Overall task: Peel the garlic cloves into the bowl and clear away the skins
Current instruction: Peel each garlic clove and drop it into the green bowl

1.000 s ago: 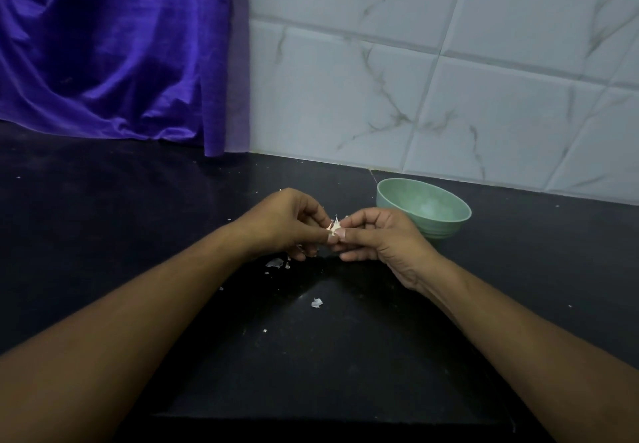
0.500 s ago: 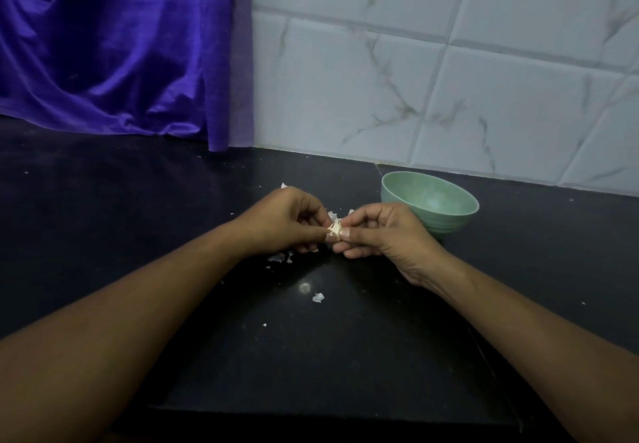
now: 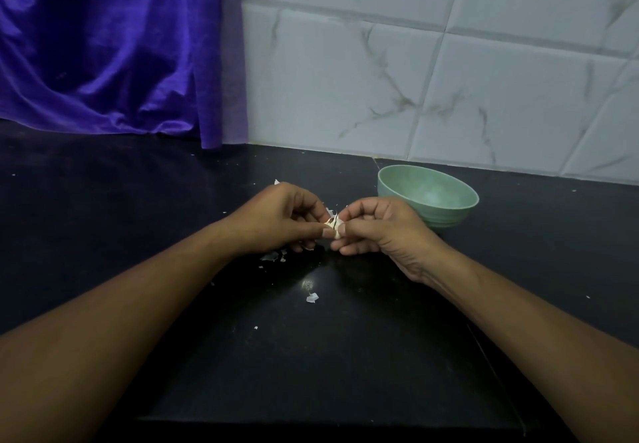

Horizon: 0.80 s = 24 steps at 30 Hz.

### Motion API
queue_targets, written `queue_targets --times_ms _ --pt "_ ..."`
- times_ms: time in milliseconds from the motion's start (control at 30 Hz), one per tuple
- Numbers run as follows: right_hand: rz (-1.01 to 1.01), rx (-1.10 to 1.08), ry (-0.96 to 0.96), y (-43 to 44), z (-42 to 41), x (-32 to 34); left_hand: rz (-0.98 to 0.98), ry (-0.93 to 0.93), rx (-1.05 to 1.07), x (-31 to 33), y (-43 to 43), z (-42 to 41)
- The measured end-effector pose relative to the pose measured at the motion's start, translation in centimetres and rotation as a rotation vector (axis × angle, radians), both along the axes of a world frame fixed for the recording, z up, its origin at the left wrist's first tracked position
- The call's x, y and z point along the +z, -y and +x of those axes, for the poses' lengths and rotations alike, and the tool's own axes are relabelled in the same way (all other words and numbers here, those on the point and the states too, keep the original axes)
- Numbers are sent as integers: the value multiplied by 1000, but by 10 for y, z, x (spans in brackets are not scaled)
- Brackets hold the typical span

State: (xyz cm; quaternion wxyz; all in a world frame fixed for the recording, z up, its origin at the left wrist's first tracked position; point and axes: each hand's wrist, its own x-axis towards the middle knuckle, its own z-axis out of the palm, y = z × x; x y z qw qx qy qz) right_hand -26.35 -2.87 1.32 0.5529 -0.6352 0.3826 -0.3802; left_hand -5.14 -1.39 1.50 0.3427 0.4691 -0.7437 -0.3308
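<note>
1. The bench (image 3: 121,218) fills the foreground. A tiled wall (image 3: 415,79) stands behind it on the right, and a cloth (image 3: 103,45) hangs behind it on the left, its hem reaching the bench top.
2. The hands meet above the middle of the bench, the left hand (image 3: 276,221) on the left and the right hand (image 3: 377,231) on the right. The garlic clove (image 3: 333,226) is pinched between their fingertips.
3. The bowl (image 3: 446,218) stands on the bench just behind and to the right of the right hand, near the wall.
4. Skins (image 3: 273,256) lie on the bench beneath the left hand.
5. A single scrap (image 3: 312,298) lies before the hands, nearer the person.
</note>
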Motion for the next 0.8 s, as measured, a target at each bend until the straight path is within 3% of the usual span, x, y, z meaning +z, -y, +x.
queue_targets --times_ms 467,800 --pt "-20 62 15 4 -6 -1 45 15 -10 3 3 1" --pt "-197 50 -137 6 -11 -1 55 66 -75 6 2 -1"
